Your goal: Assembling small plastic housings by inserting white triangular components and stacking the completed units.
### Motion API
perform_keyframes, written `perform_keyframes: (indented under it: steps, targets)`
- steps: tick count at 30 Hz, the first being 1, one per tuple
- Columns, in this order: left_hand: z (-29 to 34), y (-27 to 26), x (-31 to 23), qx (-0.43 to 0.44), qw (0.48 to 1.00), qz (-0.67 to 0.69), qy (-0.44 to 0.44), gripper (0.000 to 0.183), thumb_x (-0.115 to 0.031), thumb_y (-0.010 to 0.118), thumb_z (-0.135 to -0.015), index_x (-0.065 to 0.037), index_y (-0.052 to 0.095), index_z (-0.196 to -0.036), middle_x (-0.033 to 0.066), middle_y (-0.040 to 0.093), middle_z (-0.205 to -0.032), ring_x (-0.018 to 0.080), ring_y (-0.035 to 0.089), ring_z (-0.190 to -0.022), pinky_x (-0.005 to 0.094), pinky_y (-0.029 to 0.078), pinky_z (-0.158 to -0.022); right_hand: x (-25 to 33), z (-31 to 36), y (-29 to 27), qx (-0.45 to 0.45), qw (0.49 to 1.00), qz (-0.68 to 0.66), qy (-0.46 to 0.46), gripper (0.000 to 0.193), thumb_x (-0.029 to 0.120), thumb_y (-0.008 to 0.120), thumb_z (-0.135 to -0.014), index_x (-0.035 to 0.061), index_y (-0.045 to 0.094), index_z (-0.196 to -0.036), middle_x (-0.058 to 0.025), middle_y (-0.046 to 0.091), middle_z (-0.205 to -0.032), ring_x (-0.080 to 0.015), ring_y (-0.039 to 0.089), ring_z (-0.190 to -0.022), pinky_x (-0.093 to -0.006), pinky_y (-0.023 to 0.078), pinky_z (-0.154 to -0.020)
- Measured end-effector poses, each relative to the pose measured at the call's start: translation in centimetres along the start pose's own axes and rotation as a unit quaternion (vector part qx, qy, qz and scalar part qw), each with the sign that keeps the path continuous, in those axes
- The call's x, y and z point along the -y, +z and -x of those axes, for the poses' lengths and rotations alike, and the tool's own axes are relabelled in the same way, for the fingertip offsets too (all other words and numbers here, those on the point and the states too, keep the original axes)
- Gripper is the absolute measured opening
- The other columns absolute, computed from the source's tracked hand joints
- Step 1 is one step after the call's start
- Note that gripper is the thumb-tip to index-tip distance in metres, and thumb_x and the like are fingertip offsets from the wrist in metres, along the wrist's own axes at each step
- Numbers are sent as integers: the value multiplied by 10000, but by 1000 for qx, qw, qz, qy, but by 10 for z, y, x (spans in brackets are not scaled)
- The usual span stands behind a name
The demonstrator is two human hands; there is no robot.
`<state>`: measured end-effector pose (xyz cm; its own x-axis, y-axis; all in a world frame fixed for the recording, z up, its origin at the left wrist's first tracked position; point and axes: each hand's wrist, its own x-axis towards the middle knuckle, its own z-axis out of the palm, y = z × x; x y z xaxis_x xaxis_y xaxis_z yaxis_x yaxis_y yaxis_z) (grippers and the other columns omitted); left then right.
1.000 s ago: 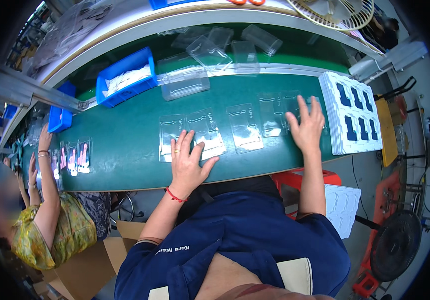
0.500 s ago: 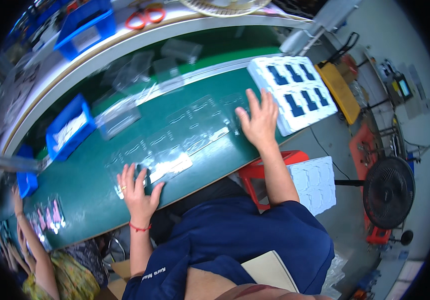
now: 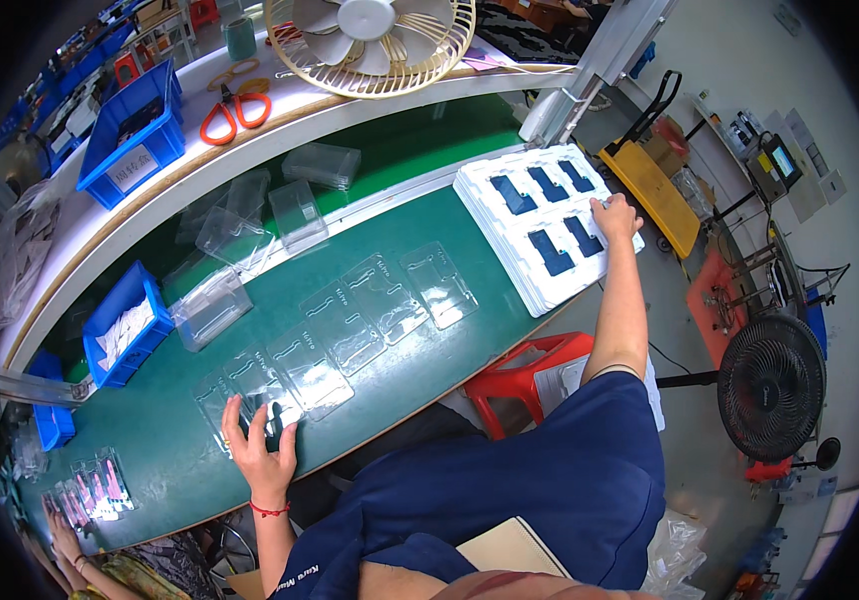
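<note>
The right hand [image 3: 615, 216] is reaching, fingers curled, onto the white tray [image 3: 510, 250] for a blue insert [image 3: 584, 236]; the left hand [image 3: 260, 455] is pressing open-fingered on a clear blister shell [image 3: 250, 395]. Lifting one insert cleanly likely follows.

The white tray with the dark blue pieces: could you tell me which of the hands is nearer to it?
Right. The right hand rests on the white tray; the left hand is far off, on a clear blister pack.

Glossy clear plastic blister shells [image 3: 350, 330]
</note>
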<state>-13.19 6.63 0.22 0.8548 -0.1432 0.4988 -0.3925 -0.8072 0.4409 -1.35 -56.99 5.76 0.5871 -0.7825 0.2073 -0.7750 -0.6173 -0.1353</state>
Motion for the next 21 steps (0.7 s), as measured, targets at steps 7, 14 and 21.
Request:
perform_keyframes:
  steps: [7, 14, 21]
  targets:
    - [-1, 5, 1, -18, 1000, 2, -4, 293, -96, 743, -700, 3, 648, -959, 232, 472, -1286, 413, 452, -1197, 467, 377, -982, 1, -1, -12, -38, 999, 31, -21, 584, 594, 605, -794, 26, 695, -892, -208, 674, -969, -360, 646, -933, -439, 509, -768]
    - [0, 6, 3, -39, 999, 11, -4, 189, -54, 705, -739, -2, 656, -915, 217, 516, -1245, 383, 483, -1166, 445, 382, -963, 26, 13, -21, -15, 967, 8, -256, 663, 662, 638, -706, -1, 664, -696, -217, 653, -745, -371, 646, -735, -449, 489, -651]
    - [3, -1, 5, -65, 997, 25, -14, 153, -43, 701, -724, 2, 660, -865, 210, 547, -1172, 388, 520, -1104, 445, 422, -923, 28, 33, 9, 1, 982, 80, -170, 808, 753, 499, -752, -25, 697, -848, -231, 677, -875, -381, 657, -863, -455, 509, -750]
